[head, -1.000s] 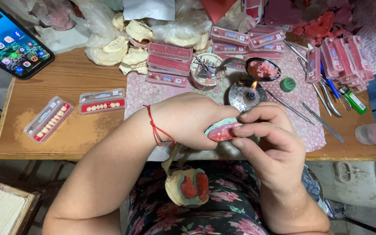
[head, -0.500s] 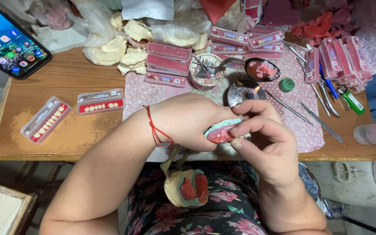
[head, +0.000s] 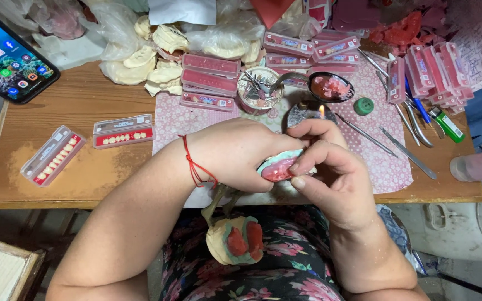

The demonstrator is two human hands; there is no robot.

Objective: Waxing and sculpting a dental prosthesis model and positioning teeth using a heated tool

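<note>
My left hand (head: 241, 153), with a red thread on its wrist, is curled around a small dental model of pink wax on a pale green base (head: 279, 166), held over the table's front edge. My right hand (head: 330, 178) meets it from the right, thumb and fingertips pressing on the pink wax. Just beyond my fingers a small lit burner (head: 308, 114) shows a flame. On my lap sits a plaster cast with red wax patches on a metal frame (head: 235, 237).
The wooden table (head: 85, 178) carries two clear trays of artificial teeth (head: 123, 131), stacked pink tooth cards (head: 210, 81), plaster casts (head: 157, 61), a cup of tools (head: 259, 89), a spoon of pink wax (head: 330, 86), metal instruments (head: 397, 145), a green lighter (head: 447, 124), and a phone (head: 6, 56).
Both hands have shifted slightly up toward the burner, and my right fingers have changed their grip on the wax model. Everything on the table stays put.
</note>
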